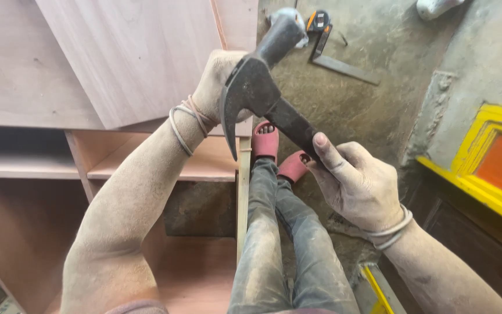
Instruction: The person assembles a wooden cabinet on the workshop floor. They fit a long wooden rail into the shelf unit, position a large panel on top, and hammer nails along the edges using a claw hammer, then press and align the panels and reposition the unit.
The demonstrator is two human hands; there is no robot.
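Observation:
My right hand (358,183) grips the dark handle of a claw hammer (257,87), held up over the cabinet's edge with its claw pointing down. My left hand (216,84) rests against the reddish-brown wooden panel (135,52) at the top edge of the cabinet (146,163), partly hidden behind the hammer head. Whether it pinches anything is hidden. Elastic bands circle both wrists. My legs in dusty grey trousers (274,244) and red sandals (265,139) stand beside the cabinet's side.
A metal try square (344,67) and a tape measure (319,20) lie on the dirty concrete floor behind. A yellow-framed orange panel (495,168) stands at the right. Open cabinet shelves (24,166) lie to the left.

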